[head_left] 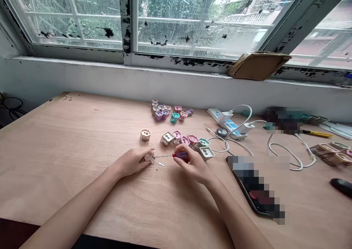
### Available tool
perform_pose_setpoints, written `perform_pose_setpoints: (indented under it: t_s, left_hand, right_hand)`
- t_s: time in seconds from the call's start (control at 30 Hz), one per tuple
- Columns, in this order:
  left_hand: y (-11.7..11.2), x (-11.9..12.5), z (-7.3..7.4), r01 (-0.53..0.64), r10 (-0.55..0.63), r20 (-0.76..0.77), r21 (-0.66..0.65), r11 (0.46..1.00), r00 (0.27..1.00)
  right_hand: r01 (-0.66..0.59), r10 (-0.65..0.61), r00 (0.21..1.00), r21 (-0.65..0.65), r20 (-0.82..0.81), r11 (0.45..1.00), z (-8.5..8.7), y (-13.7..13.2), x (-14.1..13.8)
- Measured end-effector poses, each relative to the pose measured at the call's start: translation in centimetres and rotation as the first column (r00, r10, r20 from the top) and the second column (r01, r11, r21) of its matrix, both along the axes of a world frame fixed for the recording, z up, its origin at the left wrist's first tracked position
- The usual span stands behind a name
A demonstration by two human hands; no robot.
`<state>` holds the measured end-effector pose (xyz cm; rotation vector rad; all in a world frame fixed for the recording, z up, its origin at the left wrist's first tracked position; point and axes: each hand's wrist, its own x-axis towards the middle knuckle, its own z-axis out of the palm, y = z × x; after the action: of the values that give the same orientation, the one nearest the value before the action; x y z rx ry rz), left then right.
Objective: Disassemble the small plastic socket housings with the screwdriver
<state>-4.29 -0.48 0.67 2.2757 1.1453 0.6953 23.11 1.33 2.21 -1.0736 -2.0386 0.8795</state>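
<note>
My left hand [134,161] rests on the wooden table [68,161], fingers closed round a small clear plastic part [150,158]. My right hand [192,164] grips a small screwdriver with a red handle [180,155]; its thin shaft points left and its tip meets the part. Two tiny metal pieces [161,164] lie on the table just below the shaft. Behind my hands runs a row of small pastel sharpener-like housings [189,141], and one beige housing [145,134] stands apart to the left.
A second heap of coloured housings [169,112] lies farther back. A white power strip [228,122] with white cables [286,155] sits at right, with a phone [255,190], a black mouse [342,186] and more housings [332,153]. A cardboard piece [258,64] rests on the window sill.
</note>
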Motion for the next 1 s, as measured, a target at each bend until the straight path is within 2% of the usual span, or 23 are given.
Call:
perform_pose_setpoints:
  t_s: [0.2, 0.47, 0.67, 0.87, 1.0]
  left_hand:
    - [-0.11, 0.03, 0.18, 0.005, -0.005, -0.001, -0.008, 1.000, 1.000]
    - [-0.07, -0.02, -0.05, 0.005, -0.004, 0.004, -0.010, 1.000, 1.000]
    - [-0.12, -0.05, 0.00, 0.000, 0.000, 0.005, -0.012, 1.000, 1.000]
    - [-0.18, -0.02, 0.06, -0.007, 0.007, 0.003, 0.000, 1.000, 1.000]
    - [-0.12, 0.01, 0.08, -0.010, 0.010, -0.003, -0.002, 1.000, 1.000]
  right_hand:
    - [0.079, -0.079, 0.996, 0.004, 0.051, 0.997, 0.01, 0.06, -0.21]
    - [0.023, -0.023, 1.000, -0.022, -0.002, 0.999, 0.07, 0.04, -0.10]
    - [0.073, -0.073, 0.997, -0.016, 0.031, 0.997, -0.12, 0.04, -0.17]
    - [-0.010, 0.010, 1.000, -0.023, 0.010, 1.000, 0.39, -0.11, -0.11]
    - [0.026, -0.026, 1.000, -0.044, 0.008, 0.999, 0.24, -0.17, -0.17]
